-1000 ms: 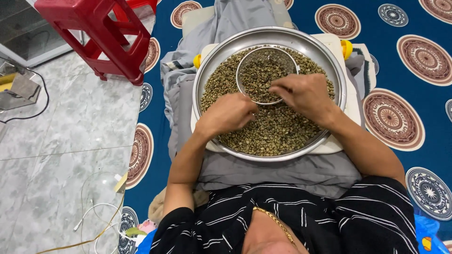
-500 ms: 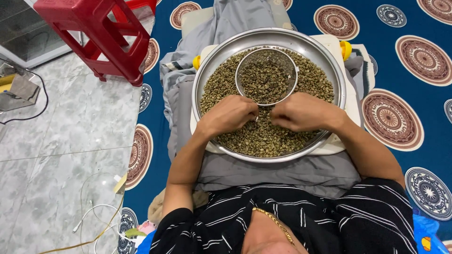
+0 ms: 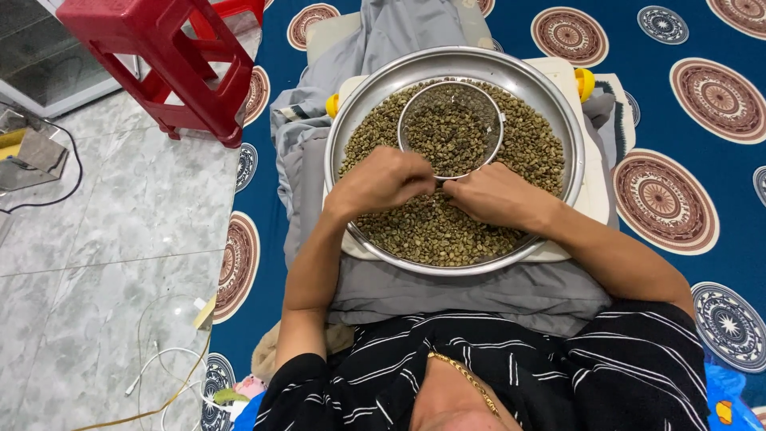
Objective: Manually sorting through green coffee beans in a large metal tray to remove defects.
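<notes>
Beans [image 3: 447,235], small and greenish-brown, filling a wide round metal tray [image 3: 574,152] and resting on the lap of a seated person; lying heaped all round a smaller wire sieve [image 3: 451,132] sitting among them at the tray's middle, itself holding darker beans; left hand [image 3: 383,182] and right hand [image 3: 495,194] hovering low over the beans at the near side of the sieve, knuckles up, fingertips nearly meeting; fingers curling inward and narrow, pinching at something too small to tell; sitting beneath the tray, a pale board [image 3: 594,199] over grey cloth [image 3: 471,291]; spreading under everything, a blue patterned mat [image 3: 678,96]; standing off to the left on grey tile floor [image 3: 104,239], a red plastic stool [image 3: 159,56].
</notes>
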